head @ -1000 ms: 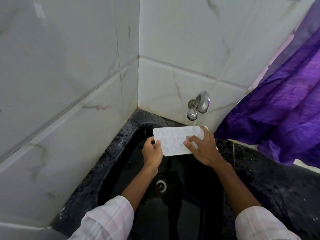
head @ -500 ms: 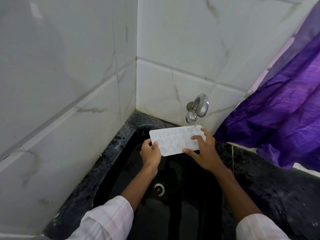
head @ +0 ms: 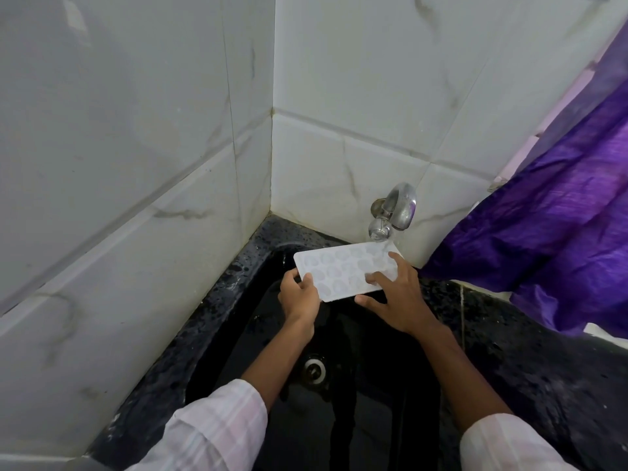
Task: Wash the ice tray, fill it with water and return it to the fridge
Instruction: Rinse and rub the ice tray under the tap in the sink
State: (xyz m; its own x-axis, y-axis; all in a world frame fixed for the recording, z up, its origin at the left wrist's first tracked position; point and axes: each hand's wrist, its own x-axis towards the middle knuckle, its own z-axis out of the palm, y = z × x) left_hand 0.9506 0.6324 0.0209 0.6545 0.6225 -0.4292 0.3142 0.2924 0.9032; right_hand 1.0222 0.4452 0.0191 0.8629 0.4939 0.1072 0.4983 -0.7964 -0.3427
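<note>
Head view: the white ice tray [head: 343, 271] sits mid-frame above the black sink [head: 238, 334], its far right corner right under the tap [head: 394, 212], where water lands on it. The left hand [head: 299, 299] pinches the tray's near left corner, thumb on top. The right hand [head: 397, 297] grips the right end, fingers curled over the cavities.

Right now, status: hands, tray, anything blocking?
Left hand grips tray left end; right hand holds right end. Tray over sink, far corner under tap, water looks on. Nothing blocking; cloth off to the right.
</note>
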